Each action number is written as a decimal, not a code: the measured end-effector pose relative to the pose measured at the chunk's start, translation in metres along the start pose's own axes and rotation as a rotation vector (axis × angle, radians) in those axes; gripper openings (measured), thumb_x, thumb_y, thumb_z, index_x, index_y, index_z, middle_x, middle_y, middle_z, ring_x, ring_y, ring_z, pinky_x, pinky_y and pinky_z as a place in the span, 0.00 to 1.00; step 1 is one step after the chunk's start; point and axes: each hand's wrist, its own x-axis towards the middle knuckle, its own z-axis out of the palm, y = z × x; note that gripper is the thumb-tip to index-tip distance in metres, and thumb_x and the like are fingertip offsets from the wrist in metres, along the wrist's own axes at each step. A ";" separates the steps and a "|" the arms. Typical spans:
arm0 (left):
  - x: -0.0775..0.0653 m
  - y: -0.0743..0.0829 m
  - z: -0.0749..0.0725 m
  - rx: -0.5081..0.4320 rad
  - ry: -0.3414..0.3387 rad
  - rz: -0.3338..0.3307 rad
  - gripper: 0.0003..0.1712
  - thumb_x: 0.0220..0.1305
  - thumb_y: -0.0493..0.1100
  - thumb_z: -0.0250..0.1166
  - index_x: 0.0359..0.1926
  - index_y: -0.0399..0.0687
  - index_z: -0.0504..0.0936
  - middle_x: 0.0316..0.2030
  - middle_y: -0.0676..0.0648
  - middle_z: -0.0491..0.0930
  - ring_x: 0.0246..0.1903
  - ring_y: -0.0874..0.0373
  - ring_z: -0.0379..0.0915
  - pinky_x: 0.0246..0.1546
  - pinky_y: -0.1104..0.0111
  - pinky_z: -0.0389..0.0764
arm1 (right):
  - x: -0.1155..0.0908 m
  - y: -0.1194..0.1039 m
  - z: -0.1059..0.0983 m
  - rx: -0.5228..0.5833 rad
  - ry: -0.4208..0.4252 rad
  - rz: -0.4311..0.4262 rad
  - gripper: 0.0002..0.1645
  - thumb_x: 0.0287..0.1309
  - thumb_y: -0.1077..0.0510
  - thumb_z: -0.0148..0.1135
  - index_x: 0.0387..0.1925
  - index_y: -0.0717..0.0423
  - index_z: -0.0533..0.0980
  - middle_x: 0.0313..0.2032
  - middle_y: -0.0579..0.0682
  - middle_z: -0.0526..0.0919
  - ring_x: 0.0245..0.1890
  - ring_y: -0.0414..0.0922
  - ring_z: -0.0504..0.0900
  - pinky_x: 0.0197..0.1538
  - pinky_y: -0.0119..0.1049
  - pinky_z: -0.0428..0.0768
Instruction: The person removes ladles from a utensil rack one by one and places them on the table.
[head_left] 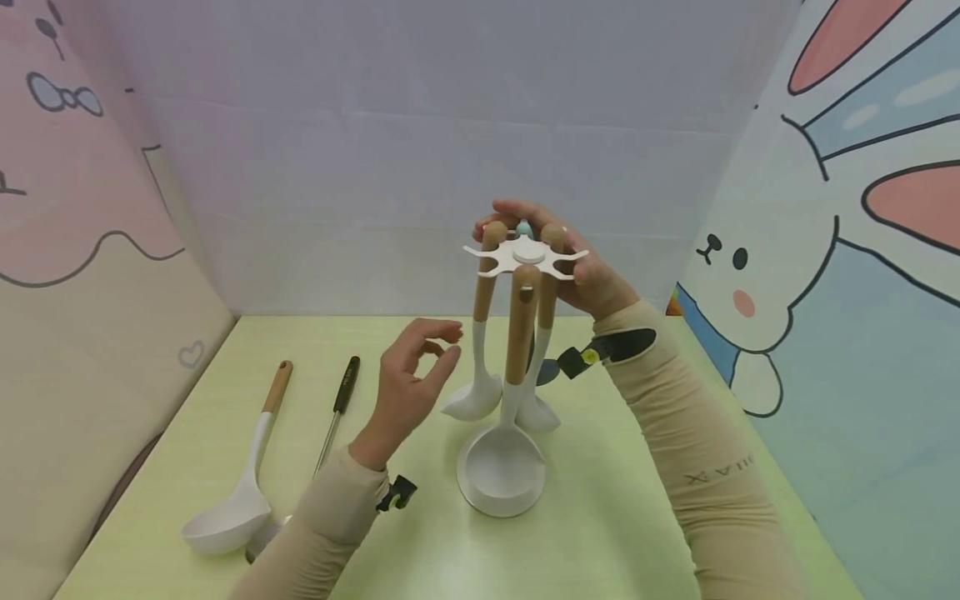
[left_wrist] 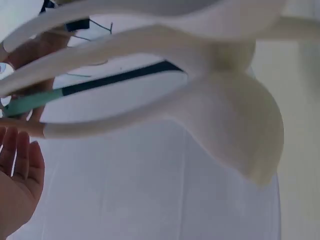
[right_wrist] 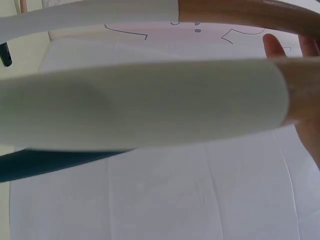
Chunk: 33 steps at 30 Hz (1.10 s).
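Observation:
A white utensil stand with a hooked top point(head_left: 528, 252) and round base point(head_left: 501, 507) stands upright, hung with white-headed utensils with wooden handles. The front one is a white ladle point(head_left: 505, 467). Behind them hangs a teal-handled utensil point(left_wrist: 35, 102) with a dark blue shaft. My right hand point(head_left: 592, 279) reaches behind the stand's top, fingers beside the teal and wooden handles; the handles hide whether it grips one. Left of the stand, apart from it, my left hand point(head_left: 412, 379) holds nothing, fingers loosely bent and thumb apart.
On the table's left lie a white ladle point(head_left: 228, 523) with a wooden handle and a black-handled utensil point(head_left: 346, 387) with a metal shaft. My left sleeve partly covers the latter. Printed cloth walls point(head_left: 450, 150) enclose the table's back and sides.

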 end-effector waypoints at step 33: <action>-0.027 0.023 0.040 -0.199 -0.222 -0.170 0.16 0.61 0.21 0.62 0.51 0.25 0.79 0.40 0.32 0.84 0.37 0.46 0.85 0.45 0.59 0.85 | -0.006 -0.004 0.004 -0.088 0.153 -0.027 0.44 0.47 0.43 0.75 0.65 0.52 0.71 0.57 0.52 0.76 0.61 0.49 0.71 0.63 0.40 0.72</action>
